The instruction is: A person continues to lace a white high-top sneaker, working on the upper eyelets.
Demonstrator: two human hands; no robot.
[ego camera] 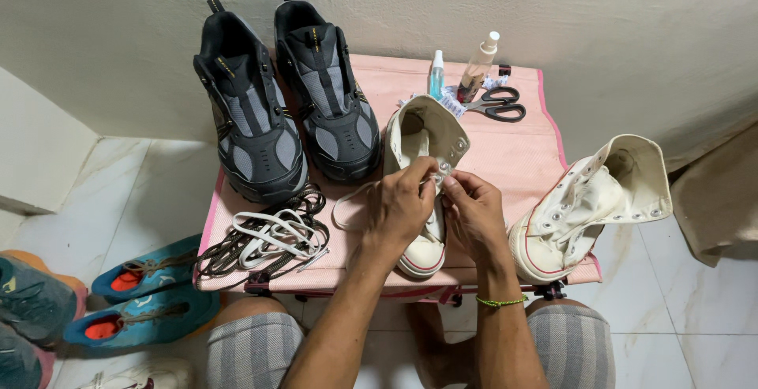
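Grip: left hand (403, 199) and right hand (471, 209), fingers pinched closed on white lace (347, 199) at white high-top sneaker (422, 132); pink counter (513, 152).

- The white high-top sneaker (422, 152) under my hands is matt canvas cloth, with small shiny metal eyelets and a smooth rubber toe cap.
- The second white sneaker (588, 207) is the same canvas, a little grubby, with a glossy rubber sole edge.
- The lace (347, 199) I pinch is soft woven cloth.
- The grey-black shoes (284, 105) mix matt mesh fabric with smooth synthetic panels.
- The loose laces (268, 239) look like woven cord, some flat and white.
- The desk (521, 160) wears a pink cloth cover, matt.
- The scissors (497, 105) have black plastic handles.
- The spray bottles (458, 73) are clear plastic.
- The floor (695, 318) is glossy marble-look tile.
- The wall (553, 10) is rough plaster.
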